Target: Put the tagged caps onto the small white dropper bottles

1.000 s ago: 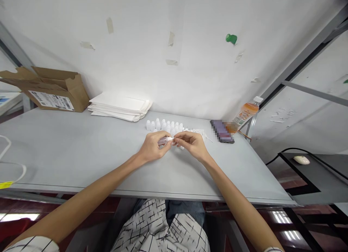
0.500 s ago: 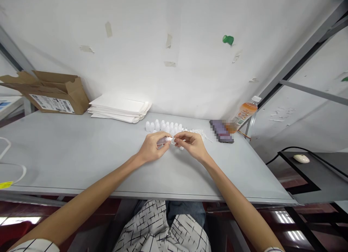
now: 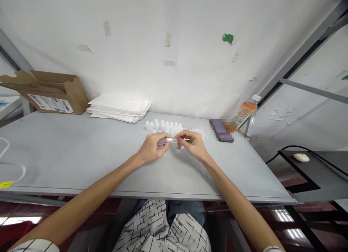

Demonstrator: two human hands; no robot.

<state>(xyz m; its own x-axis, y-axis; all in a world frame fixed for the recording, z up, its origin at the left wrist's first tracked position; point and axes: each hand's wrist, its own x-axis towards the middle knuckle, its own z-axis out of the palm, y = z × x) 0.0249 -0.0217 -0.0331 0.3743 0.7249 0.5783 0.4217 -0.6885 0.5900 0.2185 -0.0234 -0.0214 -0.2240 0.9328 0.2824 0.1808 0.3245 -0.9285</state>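
Observation:
Between the fingers and thumb of my left hand lies a small translucent bottle, tilted on its side with its white tip pointing right. My right hand is pinched close to that tip, on a small white piece too small to make out clearly. Just behind both hands, several small white bottles stand upright in rows on the grey table. A pile of small white pieces lies right of them, partly hidden by my right hand.
An open cardboard box and a stack of white sheets are at the back left. A phone and an orange drink bottle are at the back right. A white mouse sits on a lower dark surface at right.
The fingertips of my right hand have shifted slightly at the bottle's tip. My left hand keeps its hold on the bottle. The whole view has moved a little.

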